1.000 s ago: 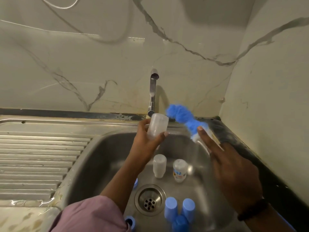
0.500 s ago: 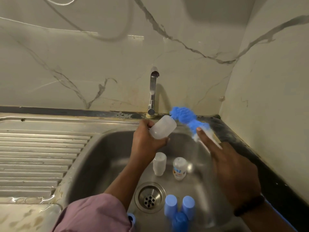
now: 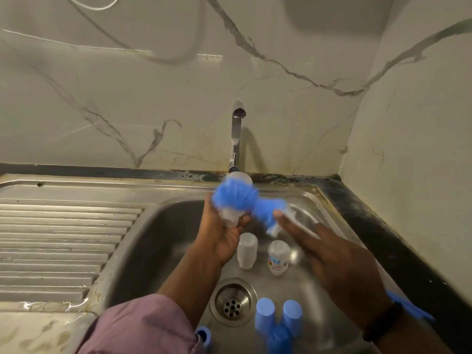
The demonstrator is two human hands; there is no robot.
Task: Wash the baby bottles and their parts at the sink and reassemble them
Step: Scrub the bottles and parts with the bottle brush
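My left hand (image 3: 221, 231) grips a clear baby bottle (image 3: 231, 215) over the sink basin (image 3: 158, 241), below the tap. My right hand (image 3: 332, 261) holds a blue bottle brush (image 3: 242, 200) by its white handle, index finger stretched along it. The blurred bristle head lies across the bottle's side. Two more clear bottles (image 3: 246, 250) (image 3: 278, 256) stand upside down on the sink floor behind the drain (image 3: 232, 302). Three blue caps (image 3: 265, 315) sit near the front of the basin.
A chrome tap (image 3: 236, 139) rises at the back of the sink. A ribbed steel draining board (image 3: 56, 241) lies to the left. A dark counter edge (image 3: 383, 226) and marble wall close off the right. A blue ring (image 3: 203, 335) peeks out by my sleeve.
The brush head has swung left onto the bottle. My left hand has tipped the bottle so that its base points up and away.
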